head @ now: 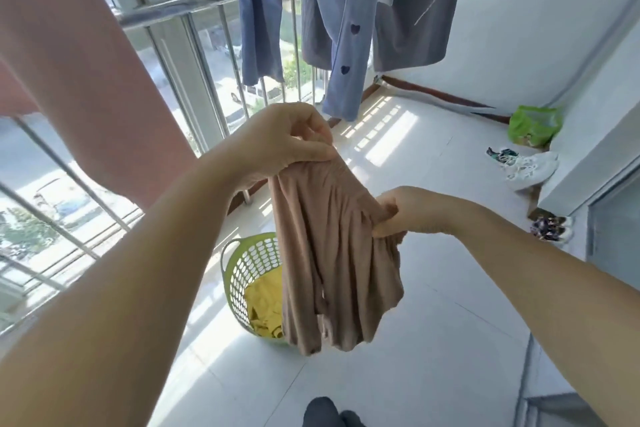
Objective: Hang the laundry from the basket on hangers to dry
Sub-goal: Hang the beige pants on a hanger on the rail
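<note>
Two hands on tan garment.

A tan garment, pinched at its gathered top by the left hand and the right hand, hangs over the green basket and screens most of its opening; only the left side, where yellow laundry lies, is open from above. Hung clothes crowd the space overhead, and a pink cloth fills the upper left. The metal railing closes the left side. The white tiled floor lies open right of the basket, with shoes and a green bag near the far wall.
</note>
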Demonstrator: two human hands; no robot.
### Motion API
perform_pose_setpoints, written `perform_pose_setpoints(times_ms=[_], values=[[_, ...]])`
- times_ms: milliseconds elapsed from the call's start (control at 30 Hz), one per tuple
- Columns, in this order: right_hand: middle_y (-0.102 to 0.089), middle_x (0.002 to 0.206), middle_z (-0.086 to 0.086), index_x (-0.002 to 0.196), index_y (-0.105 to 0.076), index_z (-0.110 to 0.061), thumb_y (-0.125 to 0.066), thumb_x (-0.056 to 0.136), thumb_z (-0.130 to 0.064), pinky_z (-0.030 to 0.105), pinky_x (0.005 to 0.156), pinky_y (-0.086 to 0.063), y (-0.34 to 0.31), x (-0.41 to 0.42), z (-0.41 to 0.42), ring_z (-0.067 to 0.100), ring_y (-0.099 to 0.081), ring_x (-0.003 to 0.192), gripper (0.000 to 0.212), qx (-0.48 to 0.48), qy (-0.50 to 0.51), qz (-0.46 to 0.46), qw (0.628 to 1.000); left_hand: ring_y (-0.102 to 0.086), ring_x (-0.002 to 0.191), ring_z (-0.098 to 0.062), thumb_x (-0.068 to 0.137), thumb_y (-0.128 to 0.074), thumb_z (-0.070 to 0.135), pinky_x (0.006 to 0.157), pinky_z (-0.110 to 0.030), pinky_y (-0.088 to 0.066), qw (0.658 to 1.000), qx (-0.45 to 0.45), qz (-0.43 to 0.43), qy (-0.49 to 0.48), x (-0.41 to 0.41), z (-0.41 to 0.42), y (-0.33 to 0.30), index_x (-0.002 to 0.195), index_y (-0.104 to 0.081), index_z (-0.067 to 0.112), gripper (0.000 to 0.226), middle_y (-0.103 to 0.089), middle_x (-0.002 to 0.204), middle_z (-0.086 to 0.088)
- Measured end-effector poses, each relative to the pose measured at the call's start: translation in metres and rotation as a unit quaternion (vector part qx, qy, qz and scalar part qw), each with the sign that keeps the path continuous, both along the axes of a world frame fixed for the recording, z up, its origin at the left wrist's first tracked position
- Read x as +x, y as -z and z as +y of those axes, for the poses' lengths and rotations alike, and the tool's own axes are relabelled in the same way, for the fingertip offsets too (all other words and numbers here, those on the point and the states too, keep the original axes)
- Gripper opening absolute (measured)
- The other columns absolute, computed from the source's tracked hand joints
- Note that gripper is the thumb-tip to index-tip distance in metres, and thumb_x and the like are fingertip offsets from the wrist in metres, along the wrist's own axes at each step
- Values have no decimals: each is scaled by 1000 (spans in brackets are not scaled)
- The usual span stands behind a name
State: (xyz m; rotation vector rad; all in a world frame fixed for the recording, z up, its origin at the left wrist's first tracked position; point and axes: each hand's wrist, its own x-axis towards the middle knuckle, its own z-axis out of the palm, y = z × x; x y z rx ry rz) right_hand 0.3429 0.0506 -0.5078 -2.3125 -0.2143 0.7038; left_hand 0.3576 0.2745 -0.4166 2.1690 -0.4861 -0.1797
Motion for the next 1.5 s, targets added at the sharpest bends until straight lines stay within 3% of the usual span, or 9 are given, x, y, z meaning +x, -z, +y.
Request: perform_pose_setpoints(times_ms=[200,433,533,700,867,967,1133,1267,1500], values=[[-57,74,0,77,-63,-19,-71,78,-16,30,71,-47,27,3,-23,15,-55,71,8,24,27,-9,999,-60,81,-17,74,-74,6,85,-43,-52,996,37,61,-57,-10,28,41,77,-64,27,23,-64,84,3],[-61,80,-3,91,-65,-16,-63,83,-15,21,62,-41,42,8,-26,9,-55,74,8,51,51,-54,996,-52,83,-15,76,-73,7,67,-22,-39,969,207,57,-121,-29,42,85,120,-57,18,48,-56,92,0],[-61,79,1,87,-67,-9,-66,82,-19,24,62,-43,51,12,-18,13,-56,75,11,91,95,-78,988,-56,92,-21,78,-71,8,69,-23,-39,953,234,90,-168,-38,40,101,112,-64,7,36,-60,97,-6],[-68,82,1,90,-69,-10,-69,81,-26,24,66,-46,66,14,-9,15,-61,77,18,225,206,-48,951,-58,76,-20,75,-72,2,75,-32,-47,936,-10,227,-267,-51,51,126,78,-66,10,10,-63,76,-7],[-64,85,7,90,-62,-5,-62,86,-30,30,69,-47,80,16,8,20,-60,80,25,188,241,-94,947,-61,81,-21,87,-57,0,81,-34,-53,873,-221,301,-313,-58,42,146,91,-61,4,7,-64,85,-9],[-49,69,3,67,-46,-11,-58,89,-32,28,59,-38,83,20,18,19,-48,69,32,118,277,-138,944,-60,74,-18,91,-55,9,72,-32,-53,833,-258,340,-351,-56,33,157,106,-62,4,18,-64,85,-8],[-41,64,-1,63,-38,-15,-53,92,-32,26,54,-33,86,19,36,18,-42,65,37,89,316,-144,934,-60,47,-10,89,-57,11,50,-25,-52,768,-334,370,-402,-53,13,162,84,-60,10,6,-62,53,0],[-48,72,-3,83,-50,-10,-46,96,-29,13,53,-35,86,5,58,13,-46,68,24,97,295,-152,938,-58,47,-8,89,-58,7,46,-23,-51,759,-371,349,-407,-52,-8,166,75,-55,11,15,-60,56,0],[-59,95,-6,117,-56,-14,-36,100,-22,1,62,-39,82,-28,92,7,-52,85,27,152,186,-183,953,-67,58,-10,85,-62,2,65,-28,-58,742,-451,319,-380,-57,-41,161,84,-62,7,5,-67,71,-6]])
